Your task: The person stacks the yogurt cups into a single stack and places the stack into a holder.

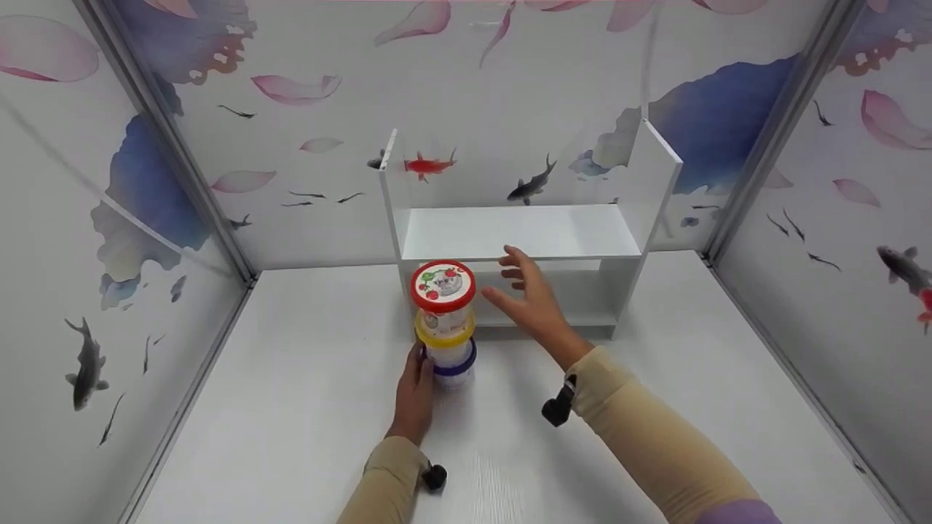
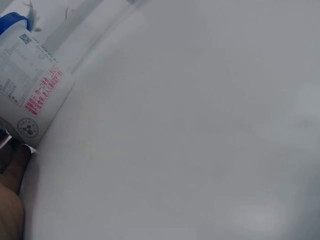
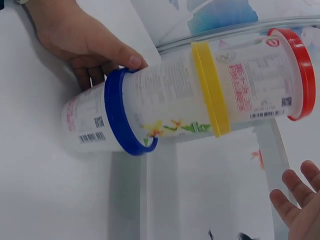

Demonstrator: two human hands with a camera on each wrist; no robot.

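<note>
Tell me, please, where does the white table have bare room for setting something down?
Bare table lies between the left hand and left wall, and between the right sleeve and right wall. Crowded: before the shelf, around the stacked tubs and right hand.

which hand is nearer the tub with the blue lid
Left. The left hand is right against the tub with the blue lid, on its left side; the right hand is off to the right of the stack, touching nothing.

walls (image 1: 451,98): white, fish-and-petal print | corner posts (image 1: 154,122): grey | table (image 1: 313,378): white
</note>
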